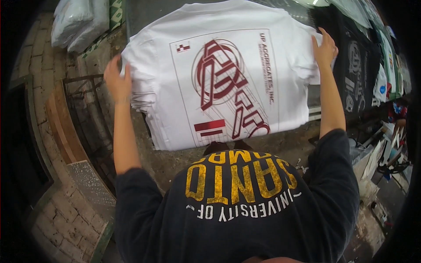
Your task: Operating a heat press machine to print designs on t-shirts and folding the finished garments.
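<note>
**White shirts lie stacked and flat, a hand at each side**

A layered pile of white cotton T-shirts with a dark-red geometric print (237, 83) lies across the grey-green tabletop (142, 19), its near edge apparently reaching past the table's edge. The top shirt is spread with its framed print facing up, so the stacking looks well advanced. What seems left is neatness: layered edges show unevenly down the left side, and the sleeves on both sides are bunched and creased. How many shirts make up the pile cannot be told.

The left hand (118, 81) is open, thumb apart from the fingers, beside the left sleeve edges; any contact is unclear. The right hand (324, 49) has its thumb and fingers at the right sleeve; whether it pinches the cloth cannot be told.

Of containers, bulky translucent plastic bags (75, 22) sit at the upper left, filled out with something whitish that cannot be identified. On the right, a sheet or bag of clear plastic film (353, 12) lies by black fabric garments with grey print (357, 65); whether it encloses anything is unclear.
</note>
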{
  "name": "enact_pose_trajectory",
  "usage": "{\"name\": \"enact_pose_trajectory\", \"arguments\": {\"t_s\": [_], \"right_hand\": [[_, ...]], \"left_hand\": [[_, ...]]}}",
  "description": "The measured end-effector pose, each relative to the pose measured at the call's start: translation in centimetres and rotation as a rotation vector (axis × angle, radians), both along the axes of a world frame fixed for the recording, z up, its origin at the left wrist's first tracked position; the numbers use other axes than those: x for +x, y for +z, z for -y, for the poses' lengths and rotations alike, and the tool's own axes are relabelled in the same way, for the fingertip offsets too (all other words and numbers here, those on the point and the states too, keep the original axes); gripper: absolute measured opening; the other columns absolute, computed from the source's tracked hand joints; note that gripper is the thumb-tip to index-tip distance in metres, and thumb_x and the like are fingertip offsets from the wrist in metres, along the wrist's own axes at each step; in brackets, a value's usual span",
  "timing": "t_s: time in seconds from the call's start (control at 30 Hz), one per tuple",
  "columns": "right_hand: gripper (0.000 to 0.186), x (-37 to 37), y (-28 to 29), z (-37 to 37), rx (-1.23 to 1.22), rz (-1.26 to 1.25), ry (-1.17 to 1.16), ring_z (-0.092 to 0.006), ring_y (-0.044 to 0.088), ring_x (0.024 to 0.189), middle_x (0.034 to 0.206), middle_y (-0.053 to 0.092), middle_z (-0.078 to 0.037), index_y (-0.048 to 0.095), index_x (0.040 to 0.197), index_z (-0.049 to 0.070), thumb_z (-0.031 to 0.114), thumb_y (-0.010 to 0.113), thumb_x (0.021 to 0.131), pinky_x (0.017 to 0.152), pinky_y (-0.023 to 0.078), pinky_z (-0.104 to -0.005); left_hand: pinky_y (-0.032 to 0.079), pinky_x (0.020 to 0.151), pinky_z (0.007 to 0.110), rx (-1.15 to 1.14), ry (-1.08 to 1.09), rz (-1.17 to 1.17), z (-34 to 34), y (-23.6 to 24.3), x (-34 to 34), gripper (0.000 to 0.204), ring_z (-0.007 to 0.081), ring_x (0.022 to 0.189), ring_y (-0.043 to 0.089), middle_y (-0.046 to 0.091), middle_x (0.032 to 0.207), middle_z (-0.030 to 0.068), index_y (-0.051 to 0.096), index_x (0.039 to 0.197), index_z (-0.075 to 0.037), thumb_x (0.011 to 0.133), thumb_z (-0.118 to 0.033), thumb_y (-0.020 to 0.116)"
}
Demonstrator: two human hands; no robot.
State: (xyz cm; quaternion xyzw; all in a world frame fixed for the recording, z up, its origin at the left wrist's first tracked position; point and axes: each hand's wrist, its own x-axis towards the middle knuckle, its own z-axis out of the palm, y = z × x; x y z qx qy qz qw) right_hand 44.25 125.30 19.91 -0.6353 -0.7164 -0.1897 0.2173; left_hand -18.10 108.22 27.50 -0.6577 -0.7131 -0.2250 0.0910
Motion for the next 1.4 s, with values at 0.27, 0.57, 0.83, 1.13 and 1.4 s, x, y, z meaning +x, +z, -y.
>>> {"name": "enact_pose_trajectory", "arguments": {"t_s": [0.27, 0.57, 0.83, 1.13, 1.4], "right_hand": [[0.012, 4.4, 1.1, 28.6, -0.593, -0.837, -0.041, -0.0046, 0.05, 0.065, 0.072, 0.056, 0.002, 0.062, 0.087, 0.004, 0.012, 0.068, 0.082, 0.058, 0.04, -0.0208], [0.06, -1.3, -4.2, 36.6, -0.582, -1.174, -0.129, -0.0182, 0.05, 0.093, 0.11, 0.053, -0.011, 0.048, 0.116, 0.001, 0.026, 0.079, 0.072, 0.083, 0.042, -0.0317], [0.024, 3.7, -7.1, 34.0, -0.558, -0.866, 0.212, -0.018, 0.05, 0.072, 0.09, 0.054, -0.011, 0.062, 0.081, -0.001, 0.022, 0.07, 0.08, 0.066, 0.042, -0.0294], [0.018, 4.4, -0.4, 17.6, -0.401, -1.222, 0.031, -0.013, 0.059, 0.083, 0.088, 0.063, -0.006, 0.063, 0.098, 0.0, 0.011, 0.062, 0.084, 0.076, 0.046, -0.0263], [0.048, 3.0, -2.4, 0.3, -0.794, -1.15, -0.268, -0.0184, 0.059, 0.08, 0.092, 0.063, -0.01, 0.061, 0.103, -0.006, 0.031, 0.072, 0.074, 0.068, 0.046, -0.0305]], "left_hand": [[0.044, 0.064, 0.024, -0.075, 0.497, 0.737, 30.8, -3.6, 14.9, 0.017, 0.0097, 0.072, 0.053, 0.058, 0.083, 0.002, 0.061, 0.093, -0.003, 0.086, -0.018, 0.065], [0.043, 0.081, 0.031, 0.066, 0.583, 0.888, 31.2, -9.6, 19.0, 0.036, 0.0183, 0.091, 0.052, 0.056, 0.102, 0.0094, 0.053, 0.104, 0.0, 0.083, -0.023, 0.07], [0.039, 0.061, 0.021, -0.15, 0.39, 1.189, 29.8, -7.0, 17.9, 0.026, 0.005, 0.065, 0.043, 0.055, 0.072, -0.0028, 0.058, 0.076, -0.003, 0.087, -0.025, 0.065], [0.045, 0.067, 0.025, 0.085, 0.535, 0.693, 18.1, -4.2, 2.1, 0.032, 0.0097, 0.068, 0.054, 0.062, 0.074, 0.0014, 0.063, 0.085, 0.0, 0.09, -0.032, 0.059], [0.036, 0.058, 0.029, -0.537, 0.676, 1.144, 4.4, -6.5, -6.6, 0.052, 0.0086, 0.056, 0.042, 0.046, 0.061, -0.0058, 0.064, 0.082, -0.009, 0.078, -0.061, 0.061]]}}
